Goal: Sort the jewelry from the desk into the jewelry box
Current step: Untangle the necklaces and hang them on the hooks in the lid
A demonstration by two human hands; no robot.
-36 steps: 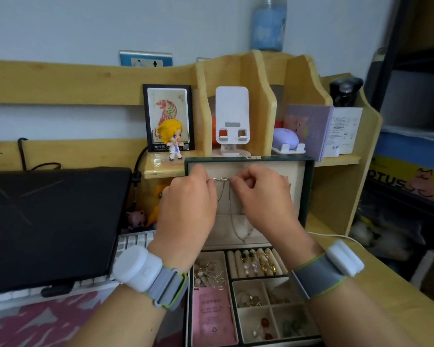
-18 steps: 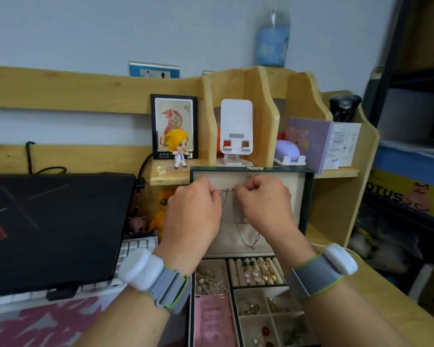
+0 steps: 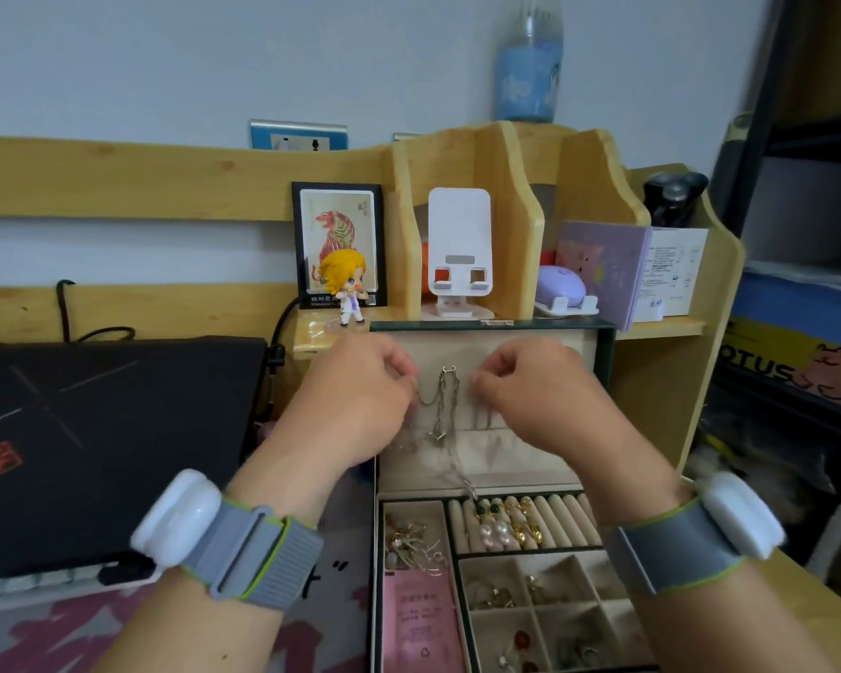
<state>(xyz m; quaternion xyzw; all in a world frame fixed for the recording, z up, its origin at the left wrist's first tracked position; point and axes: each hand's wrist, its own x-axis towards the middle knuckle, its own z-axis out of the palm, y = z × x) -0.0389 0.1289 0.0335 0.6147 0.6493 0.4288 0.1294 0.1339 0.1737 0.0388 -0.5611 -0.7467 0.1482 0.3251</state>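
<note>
The green jewelry box stands open on the desk, its beige lid upright. A silver chain necklace hangs from a hook in the lid. One loop of the chain runs left to my left hand, which pinches it. My right hand hovers just right of the hook with fingers curled. A small gap lies between them and the chain, and nothing shows in them. Below, the tray holds ring rolls with rings and pearls, loose earrings and a pink card.
A black laptop leans at the left, over a white keyboard. The wooden shelf behind the box carries a figurine, a white phone stand and a purple box. The desk's edge runs at the right.
My hands have moved apart, away from the hook. The chain now hangs from the hook, with my right hand off it. The view has tilted upward.
</note>
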